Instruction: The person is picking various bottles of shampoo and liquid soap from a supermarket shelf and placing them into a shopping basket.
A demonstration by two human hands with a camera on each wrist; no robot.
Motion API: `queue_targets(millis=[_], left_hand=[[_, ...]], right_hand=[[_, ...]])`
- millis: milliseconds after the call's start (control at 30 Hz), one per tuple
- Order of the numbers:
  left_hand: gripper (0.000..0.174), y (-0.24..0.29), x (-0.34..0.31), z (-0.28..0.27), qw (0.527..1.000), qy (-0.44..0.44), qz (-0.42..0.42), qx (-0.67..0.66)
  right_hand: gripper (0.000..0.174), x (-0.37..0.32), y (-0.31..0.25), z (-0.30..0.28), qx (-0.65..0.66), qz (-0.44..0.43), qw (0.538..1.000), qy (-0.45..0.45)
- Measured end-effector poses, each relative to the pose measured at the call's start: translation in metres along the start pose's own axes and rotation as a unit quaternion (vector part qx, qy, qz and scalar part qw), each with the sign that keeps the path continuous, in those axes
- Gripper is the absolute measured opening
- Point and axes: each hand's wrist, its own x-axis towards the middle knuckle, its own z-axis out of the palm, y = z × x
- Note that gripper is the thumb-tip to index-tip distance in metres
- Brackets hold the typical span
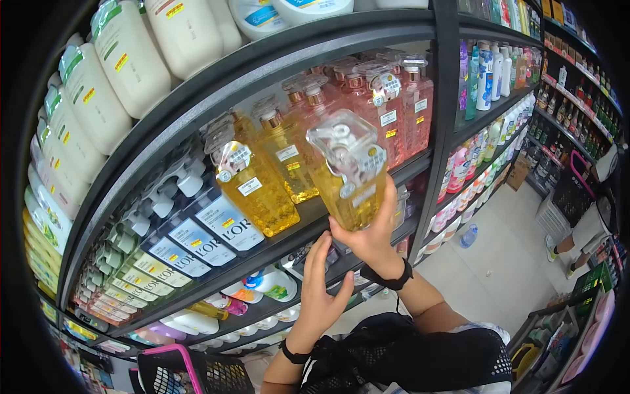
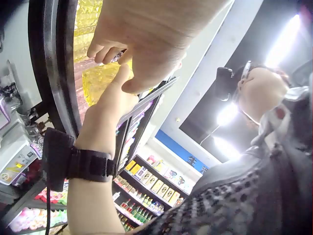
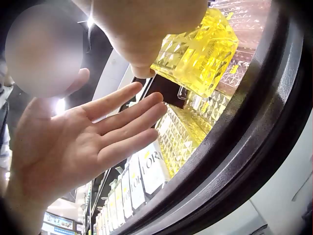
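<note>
In the head view my right hand (image 1: 371,233) grips a clear, faceted pump bottle (image 1: 351,194) of yellow liquid by its lower part. The bottle has a clear cap cover and a round printed tag, and it is held up in front of the shelf. In the right wrist view the bottle's yellow base (image 3: 203,56) shows beside the right hand (image 3: 142,29). My left hand (image 1: 320,299) is just below, holding nothing, palm up with fingers extended. The left wrist view shows the left hand (image 2: 142,39) close to the bottle's yellow side (image 2: 98,83).
Similar yellow bottles (image 1: 256,190) and pink bottles (image 1: 387,118) line the shelf, next to boxed white pump bottles (image 1: 220,220). The curved black shelf edge (image 1: 262,62) arches above. A shopping basket (image 1: 223,374) with a pink handle is at lower left. Another person's legs (image 1: 584,233) show at right.
</note>
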Motion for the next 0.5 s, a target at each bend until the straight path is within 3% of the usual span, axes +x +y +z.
queue_targets(millis=[100,233,367,500], left_hand=[[0.066,0.0,0.01,0.006,0.998,0.031,0.027,0.048],[0.07,-0.007,0.016,0.014,0.996,0.071,0.032,0.049],[0.072,-0.012,0.015,0.017,0.995,0.087,-0.005,0.052],[0.073,-0.018,0.012,0.018,0.994,0.101,-0.034,0.039]], right_hand=[[0.101,0.016,0.002,0.011,-0.017,-0.035,0.999,0.0],[0.1,0.021,-0.003,0.029,-0.004,-0.013,1.0,-0.025],[0.102,0.021,-0.005,0.049,0.013,0.036,0.998,-0.042],[0.102,0.02,-0.008,0.066,-0.001,0.024,0.999,-0.049]])
